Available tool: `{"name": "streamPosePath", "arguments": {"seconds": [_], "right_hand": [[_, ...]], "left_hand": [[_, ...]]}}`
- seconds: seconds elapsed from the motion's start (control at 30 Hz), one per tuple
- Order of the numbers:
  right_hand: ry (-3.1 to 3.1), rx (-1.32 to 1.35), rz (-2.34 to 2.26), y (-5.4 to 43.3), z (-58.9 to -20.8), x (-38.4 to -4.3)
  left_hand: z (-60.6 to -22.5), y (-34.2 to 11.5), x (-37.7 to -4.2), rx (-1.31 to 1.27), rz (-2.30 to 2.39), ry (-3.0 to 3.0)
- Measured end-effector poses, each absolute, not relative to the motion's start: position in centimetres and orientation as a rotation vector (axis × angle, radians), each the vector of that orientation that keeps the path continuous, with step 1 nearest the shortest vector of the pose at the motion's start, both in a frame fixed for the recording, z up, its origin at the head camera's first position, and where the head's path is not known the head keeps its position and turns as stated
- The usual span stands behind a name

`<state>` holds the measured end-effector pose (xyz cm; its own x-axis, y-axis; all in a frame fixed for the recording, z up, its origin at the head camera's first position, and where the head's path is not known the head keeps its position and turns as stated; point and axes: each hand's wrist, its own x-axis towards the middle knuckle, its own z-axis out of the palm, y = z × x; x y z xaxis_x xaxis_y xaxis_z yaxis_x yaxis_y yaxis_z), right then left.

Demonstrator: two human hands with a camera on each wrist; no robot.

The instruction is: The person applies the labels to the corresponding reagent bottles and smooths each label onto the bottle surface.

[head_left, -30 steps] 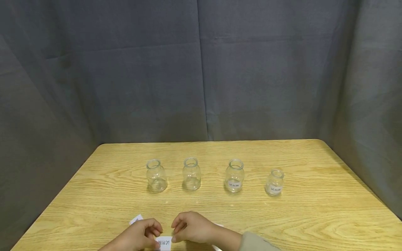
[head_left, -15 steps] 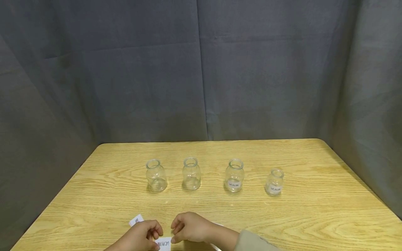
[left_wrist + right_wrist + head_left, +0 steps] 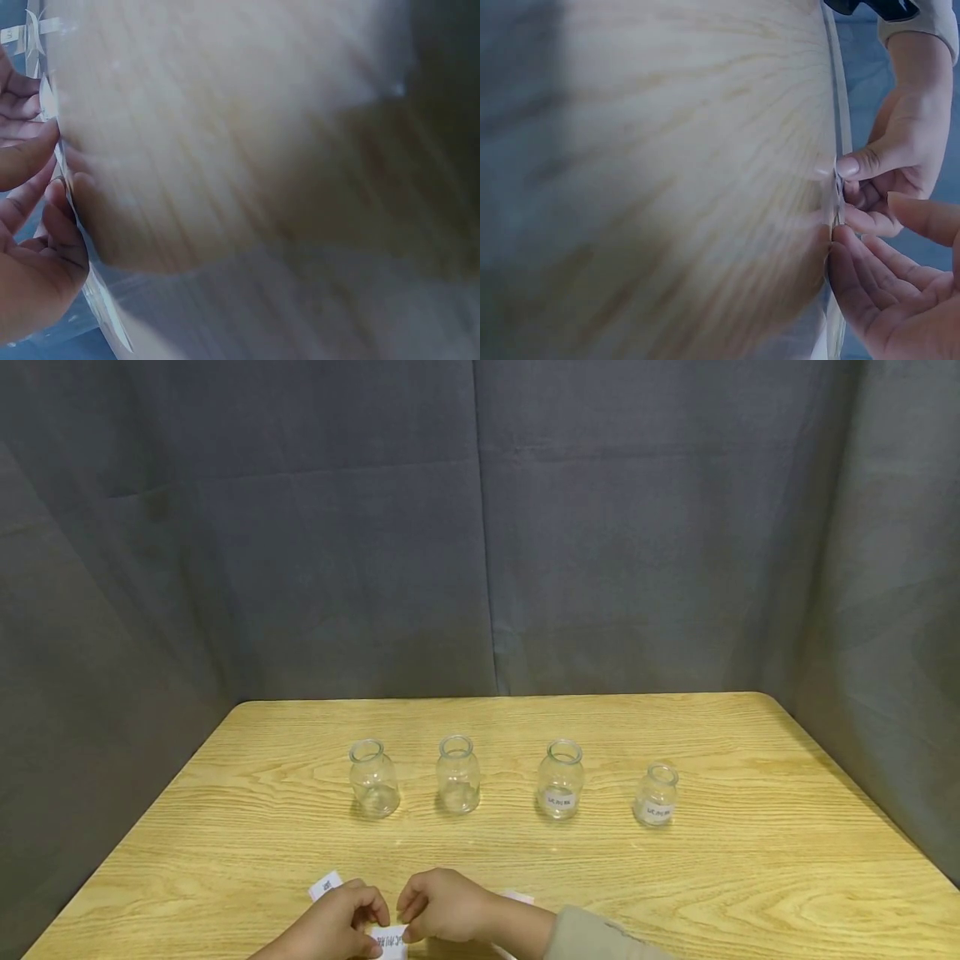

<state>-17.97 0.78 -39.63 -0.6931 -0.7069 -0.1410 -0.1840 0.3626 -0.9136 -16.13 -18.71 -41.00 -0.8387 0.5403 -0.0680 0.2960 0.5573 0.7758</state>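
Observation:
In the head view a small white label (image 3: 391, 941) with black handwritten characters lies at the table's front, between both hands. My left hand (image 3: 337, 922) pinches its left edge, thumb at the corner. My right hand (image 3: 448, 906), fingers bent, has its fingertips at the label's right edge. In the right wrist view the label's edge is seen side-on, with the fingertips of both hands close together there. Another white label (image 3: 326, 884) sticks out behind the left hand. Beneath the right wrist shows more white paper (image 3: 519, 897), partly hidden.
Across the middle of the wooden table (image 3: 750, 877) stand glass jars in a row. Two plain jars (image 3: 373, 781) are on the left. A tall jar (image 3: 560, 781) and a shorter jar (image 3: 657, 795) on the right carry labels. A grey curtain (image 3: 480, 527) surrounds the table's back and sides.
My right hand has shifted slightly left, closer to the left hand and over the label's right edge. The left hand and the jars stay about where they were.

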Motion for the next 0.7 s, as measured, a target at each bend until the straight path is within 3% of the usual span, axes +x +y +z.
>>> {"name": "streamPosePath", "arguments": {"seconds": [0.7], "right_hand": [[2.17,-0.69,-1.293,-0.24,-39.39,-17.55]], "left_hand": [[-40.51,-18.58,-16.26,0.58,1.342,2.386]]}}
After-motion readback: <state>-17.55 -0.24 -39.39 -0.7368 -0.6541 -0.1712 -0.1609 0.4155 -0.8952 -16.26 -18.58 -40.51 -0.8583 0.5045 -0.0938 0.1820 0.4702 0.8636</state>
